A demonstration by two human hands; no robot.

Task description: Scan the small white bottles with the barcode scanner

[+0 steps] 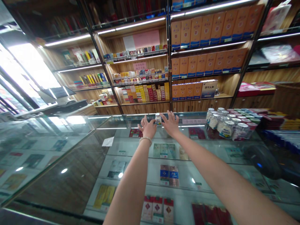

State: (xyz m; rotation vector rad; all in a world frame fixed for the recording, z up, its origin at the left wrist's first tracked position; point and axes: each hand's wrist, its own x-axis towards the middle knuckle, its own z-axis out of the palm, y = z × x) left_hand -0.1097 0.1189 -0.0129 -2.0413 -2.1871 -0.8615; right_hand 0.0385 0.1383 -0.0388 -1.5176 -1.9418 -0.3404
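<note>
A small clear jar (158,119) with a white lid stands upright near the far edge of the glass counter (138,150). My left hand (148,127) is just left of it, fingers spread and raised, a bracelet at the wrist. To the jar's right is my right hand (170,124), its fingers likewise apart. The inner digits of both hands come right up to the jar's sides; whether they touch it I cannot tell. Both arms stretch far forward over the counter.
Several white-lidded jars (227,125) are grouped on the counter's right, near a dark scanner-like device (262,162) with a blue light. A paper slip (108,141) lies to the left. Packs (169,175) show beneath the glass. Shelves with orange boxes (197,32) line the back wall.
</note>
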